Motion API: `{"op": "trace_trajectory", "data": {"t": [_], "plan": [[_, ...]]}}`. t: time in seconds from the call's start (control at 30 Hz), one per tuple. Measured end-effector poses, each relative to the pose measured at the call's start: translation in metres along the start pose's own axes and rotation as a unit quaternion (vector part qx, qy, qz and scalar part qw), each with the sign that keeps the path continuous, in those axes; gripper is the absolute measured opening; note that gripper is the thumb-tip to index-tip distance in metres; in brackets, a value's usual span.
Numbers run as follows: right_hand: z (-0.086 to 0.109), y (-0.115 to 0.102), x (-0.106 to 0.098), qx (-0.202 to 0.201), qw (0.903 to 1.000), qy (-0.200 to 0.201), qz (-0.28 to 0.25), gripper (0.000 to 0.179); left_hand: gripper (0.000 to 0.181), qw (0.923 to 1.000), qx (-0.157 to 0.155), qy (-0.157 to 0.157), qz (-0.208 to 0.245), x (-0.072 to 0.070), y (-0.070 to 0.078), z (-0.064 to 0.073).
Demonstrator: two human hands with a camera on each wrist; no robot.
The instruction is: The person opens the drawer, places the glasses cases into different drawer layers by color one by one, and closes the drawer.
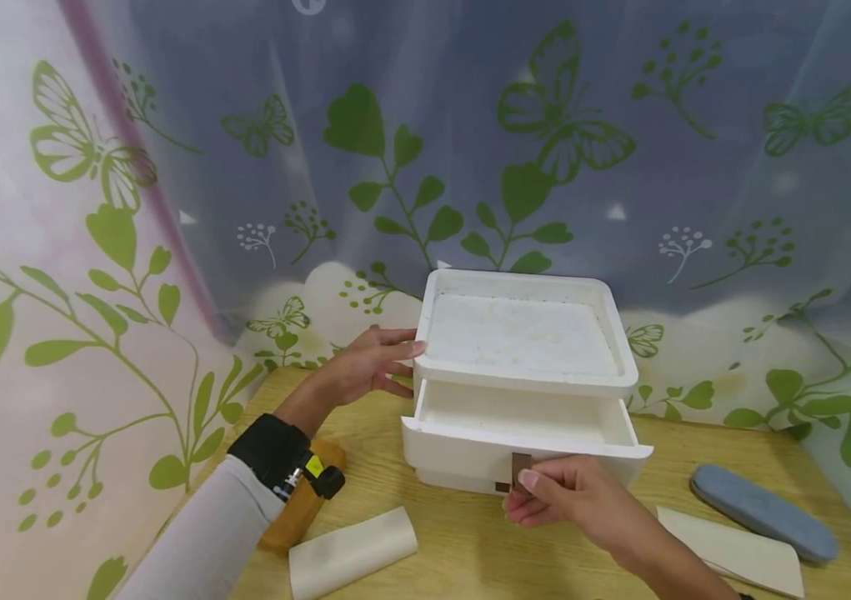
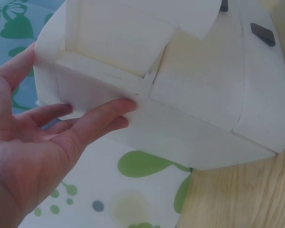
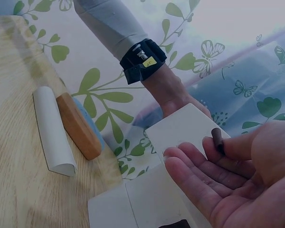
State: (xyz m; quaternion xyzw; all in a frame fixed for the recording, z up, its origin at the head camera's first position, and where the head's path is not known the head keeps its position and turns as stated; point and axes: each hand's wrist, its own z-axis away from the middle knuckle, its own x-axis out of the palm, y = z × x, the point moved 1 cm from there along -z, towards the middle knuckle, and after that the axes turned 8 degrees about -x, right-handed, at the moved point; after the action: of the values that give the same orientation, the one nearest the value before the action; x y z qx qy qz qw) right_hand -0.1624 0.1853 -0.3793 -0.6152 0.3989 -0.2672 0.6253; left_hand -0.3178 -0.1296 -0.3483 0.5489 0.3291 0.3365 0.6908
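Observation:
A small white drawer box with a tray-like top stands against the patterned curtain. Its upper drawer is pulled out, and the part of its inside that shows holds nothing. My right hand pinches the brown pull tab on the drawer's front between thumb and fingers; the tab also shows in the right wrist view. My left hand touches the box's left side, thumb at the top rim. In the left wrist view its fingers lie nearly straight against the side wall. The lower drawer is closed.
A folded cream sheet and an orange-brown case lie at the front left, the case partly behind my left forearm. A blue-grey case and another cream sheet lie at the right. The patterned curtain closes off the back.

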Motion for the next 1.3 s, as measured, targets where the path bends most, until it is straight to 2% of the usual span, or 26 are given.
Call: {"op": "trace_trajectory", "data": {"t": [0.73,1.1,1.3], "plan": [[0.009,0.003,0.005,-0.004,0.9997,-0.015,-0.017,0.042,0.059,1.0,0.005,-0.001,0.0,-0.001,-0.001,0.001],[0.013,0.004,0.008,0.019,0.9993,-0.012,-0.029,0.04,0.059,1.0,0.005,-0.005,0.0,0.0,-0.001,0.002],[0.016,0.002,0.008,0.027,0.9992,-0.014,-0.027,0.041,0.06,1.0,-0.006,0.005,0.002,-0.001,-0.002,0.0]]}}
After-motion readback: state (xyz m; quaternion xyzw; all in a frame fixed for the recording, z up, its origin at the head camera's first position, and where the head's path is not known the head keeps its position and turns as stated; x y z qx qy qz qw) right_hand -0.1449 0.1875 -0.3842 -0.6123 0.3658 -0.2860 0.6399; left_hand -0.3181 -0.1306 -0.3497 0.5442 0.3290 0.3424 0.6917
